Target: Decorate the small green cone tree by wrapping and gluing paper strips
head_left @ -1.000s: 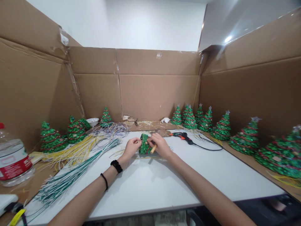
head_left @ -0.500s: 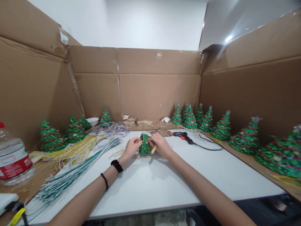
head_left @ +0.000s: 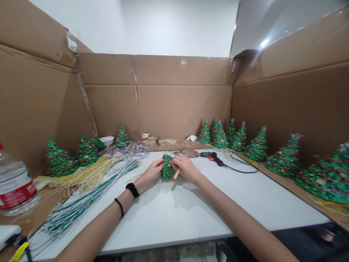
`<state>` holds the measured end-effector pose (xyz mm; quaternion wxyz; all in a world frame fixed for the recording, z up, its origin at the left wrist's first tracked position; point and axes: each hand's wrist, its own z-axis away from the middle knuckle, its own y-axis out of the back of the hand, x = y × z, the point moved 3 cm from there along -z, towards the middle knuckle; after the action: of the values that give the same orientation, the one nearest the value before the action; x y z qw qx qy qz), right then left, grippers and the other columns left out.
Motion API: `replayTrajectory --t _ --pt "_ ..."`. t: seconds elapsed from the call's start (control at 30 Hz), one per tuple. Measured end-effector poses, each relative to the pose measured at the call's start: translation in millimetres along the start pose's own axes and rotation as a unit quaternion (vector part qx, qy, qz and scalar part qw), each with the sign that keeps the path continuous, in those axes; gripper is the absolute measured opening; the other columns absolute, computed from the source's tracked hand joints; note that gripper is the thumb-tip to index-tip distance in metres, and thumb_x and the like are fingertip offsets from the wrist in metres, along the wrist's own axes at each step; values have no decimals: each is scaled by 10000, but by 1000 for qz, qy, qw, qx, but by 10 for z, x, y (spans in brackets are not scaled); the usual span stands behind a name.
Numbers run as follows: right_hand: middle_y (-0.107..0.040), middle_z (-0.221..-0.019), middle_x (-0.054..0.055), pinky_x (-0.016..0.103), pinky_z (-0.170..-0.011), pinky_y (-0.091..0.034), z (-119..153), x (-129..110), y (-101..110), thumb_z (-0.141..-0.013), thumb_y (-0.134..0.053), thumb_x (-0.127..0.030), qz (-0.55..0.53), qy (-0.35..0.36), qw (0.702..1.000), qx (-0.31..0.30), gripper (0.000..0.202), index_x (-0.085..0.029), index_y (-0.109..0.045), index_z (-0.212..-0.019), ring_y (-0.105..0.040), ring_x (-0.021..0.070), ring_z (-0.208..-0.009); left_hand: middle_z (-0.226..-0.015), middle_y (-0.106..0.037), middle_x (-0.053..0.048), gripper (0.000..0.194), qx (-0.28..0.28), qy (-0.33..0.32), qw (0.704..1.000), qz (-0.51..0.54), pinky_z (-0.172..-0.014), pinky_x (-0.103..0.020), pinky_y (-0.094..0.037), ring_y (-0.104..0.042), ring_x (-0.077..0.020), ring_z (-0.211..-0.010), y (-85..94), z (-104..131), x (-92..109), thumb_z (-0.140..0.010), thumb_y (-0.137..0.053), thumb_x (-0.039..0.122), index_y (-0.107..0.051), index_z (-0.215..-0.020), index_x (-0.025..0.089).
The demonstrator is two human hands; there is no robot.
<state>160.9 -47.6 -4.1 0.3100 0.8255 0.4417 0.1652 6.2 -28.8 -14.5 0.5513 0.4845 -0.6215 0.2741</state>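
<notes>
A small green Christmas tree (head_left: 167,168) with reddish trim is between my hands over the white table. My left hand (head_left: 153,170) is closed at its left side, thumb and fingers gripping its edge. From my right hand (head_left: 185,168) sticks out a short wooden stick (head_left: 177,173), pale tan, angled down toward me. The fingertips of that hand touch the tree's right side. The far end of the stick is hidden by my fingers and the tree.
A glue gun (head_left: 216,159) with a black cord lies beyond my right hand. Bundles of yellow strands (head_left: 81,171) and green-white strands (head_left: 89,198) spread at left, near a water bottle (head_left: 16,185). Finished-looking trees (head_left: 256,145) line the right side; cardboard walls (head_left: 180,105) enclose the table (head_left: 163,222).
My left fingers have shifted slightly against the tree, and the tree has turned a little. The stick stays in my right hand. The view has moved slightly.
</notes>
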Motion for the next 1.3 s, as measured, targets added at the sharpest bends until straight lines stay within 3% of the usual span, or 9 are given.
replayTrajectory --t 0.2,0.63,0.9,1.1,1.3 --pt "-531 -690 35 275 -604 -340 -20 -25 24 -926 -402 -183 8 2 1000 -16 267 -205 -487 -674 -421 172 -680 -866 -691 -62 414 -13 43 997 63 -759 -284 -418 -582 -185 -801 -41 -28 -79 -635 -724 437 -686 -911 132" --pt "-541 -696 33 278 -612 -362 -26 -31 29 -903 -441 -164 -7 -10 1000 -6 214 -207 -519 -708 -428 176 -680 -906 -705 -68 418 -1 51 992 113 -745 -264 -420 -599 -180 -824 -37 -23 -161 -629 -745 433 -693 -924 140" --pt "-540 -740 20 262 -625 -408 30 24 51 -876 -448 -158 -106 -132 983 64 131 -212 -504 -770 -508 161 -704 -909 -713 -77 473 -5 73 990 122 -751 -280 -423 -613 -190 -803 -74 -3 -139 -621 -747 453 -686 -971 140" --pt "-569 -774 21 281 -651 -427 5 68 100 -866 -478 -228 -140 -189 962 142 79 -209 -506 -938 -514 163 -692 -940 -708 -78 490 -5 71 991 114 -775 -282 -424 -612 -196 -848 -82 -1 -137 -615 -747 457 -682 -986 144" --pt "-570 -735 9 263 -598 -410 8 128 101 -840 -500 -266 -166 -243 940 171 89 -208 -513 -773 -495 146 -642 -990 -700 -81 443 -27 74 991 106 -823 -290 -426 -614 -191 -876 -32 19 -137 -689 -693 466 -681 -1004 154"
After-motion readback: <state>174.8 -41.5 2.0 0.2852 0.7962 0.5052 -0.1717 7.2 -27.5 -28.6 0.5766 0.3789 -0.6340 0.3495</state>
